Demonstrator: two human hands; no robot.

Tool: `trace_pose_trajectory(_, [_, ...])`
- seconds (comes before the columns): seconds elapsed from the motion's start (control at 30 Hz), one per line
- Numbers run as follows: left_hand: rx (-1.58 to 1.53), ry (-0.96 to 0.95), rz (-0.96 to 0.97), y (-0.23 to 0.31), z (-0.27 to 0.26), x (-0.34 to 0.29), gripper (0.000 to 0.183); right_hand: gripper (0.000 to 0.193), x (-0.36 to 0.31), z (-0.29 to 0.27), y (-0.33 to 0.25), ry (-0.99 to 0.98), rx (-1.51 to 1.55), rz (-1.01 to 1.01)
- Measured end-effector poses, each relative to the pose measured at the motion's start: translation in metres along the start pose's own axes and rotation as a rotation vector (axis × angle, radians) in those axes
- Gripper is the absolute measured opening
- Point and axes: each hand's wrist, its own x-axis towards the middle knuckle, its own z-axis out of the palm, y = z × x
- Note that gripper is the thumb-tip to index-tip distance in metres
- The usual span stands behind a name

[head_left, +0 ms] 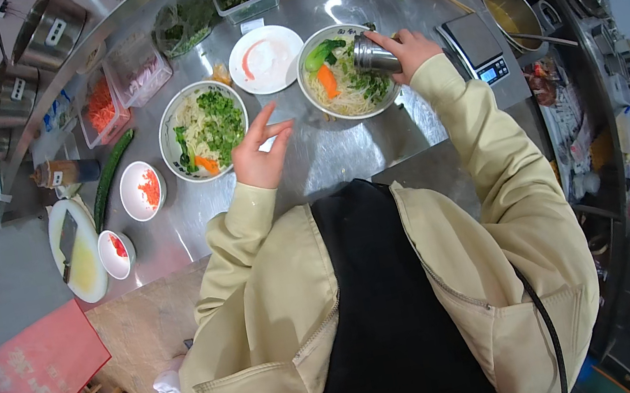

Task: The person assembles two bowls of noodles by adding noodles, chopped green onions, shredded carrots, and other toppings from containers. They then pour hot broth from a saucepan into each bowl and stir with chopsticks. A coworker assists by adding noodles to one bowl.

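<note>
My right hand (416, 51) grips a metal shaker (377, 55), tilted over the right-hand noodle bowl (313, 102). In that bowl lie pale noodles, a green leafy vegetable (324, 53), an orange carrot slice (327, 82) and chopped greens. My left hand (262, 157) hovers empty beside the left-hand noodle bowl (173, 158), some fingers stretched out and apart. This second bowl has noodles topped with chopped greens (219, 121) and a carrot piece. Behind and between the bowls sits a white plate (278, 51) with a reddish smear.
At left are a cucumber (112, 176), two small white bowls (134, 200) with orange-red bits, and a cutting board (91, 275) bearing a knife (68, 242). Plastic tubs (103, 128) line the back. Rightward stand a digital scale (475, 45) and a pot (509, 4).
</note>
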Motion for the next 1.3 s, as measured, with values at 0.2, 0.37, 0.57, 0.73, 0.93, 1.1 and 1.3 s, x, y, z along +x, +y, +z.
trace_pose_trajectory(0.2, [-0.012, 0.124, -0.037, -0.011, -0.05, -0.043, 0.053, 0.098, -0.003, -0.008, -0.01, -0.147, -0.139, 0.06])
trace_pose_trajectory(0.37, [-0.083, 0.092, -0.212, -0.016, -0.083, -0.078, 0.05, 0.097, -0.001, -0.011, -0.021, -0.15, -0.193, 0.125])
trace_pose_trajectory(0.57, [-0.105, 0.142, -0.231, -0.024, -0.111, -0.098, 0.05, 0.095, 0.002, -0.014, -0.033, -0.119, -0.253, 0.164])
trace_pose_trajectory(0.73, [-0.163, 0.184, -0.345, -0.029, -0.136, -0.117, 0.046, 0.095, 0.003, -0.017, -0.043, -0.067, -0.265, 0.216])
trace_pose_trajectory(0.93, [-0.201, 0.341, -0.328, -0.037, -0.149, -0.142, 0.043, 0.093, 0.013, -0.036, -0.056, -0.133, -0.295, 0.207])
trace_pose_trajectory(1.1, [-0.251, 0.472, -0.37, -0.032, -0.145, -0.168, 0.039, 0.09, 0.029, -0.043, -0.105, 0.129, 0.28, -0.175])
trace_pose_trajectory(1.3, [-0.237, 0.574, -0.396, -0.017, -0.129, -0.183, 0.037, 0.085, 0.083, -0.013, -0.222, 0.275, 0.229, -0.408])
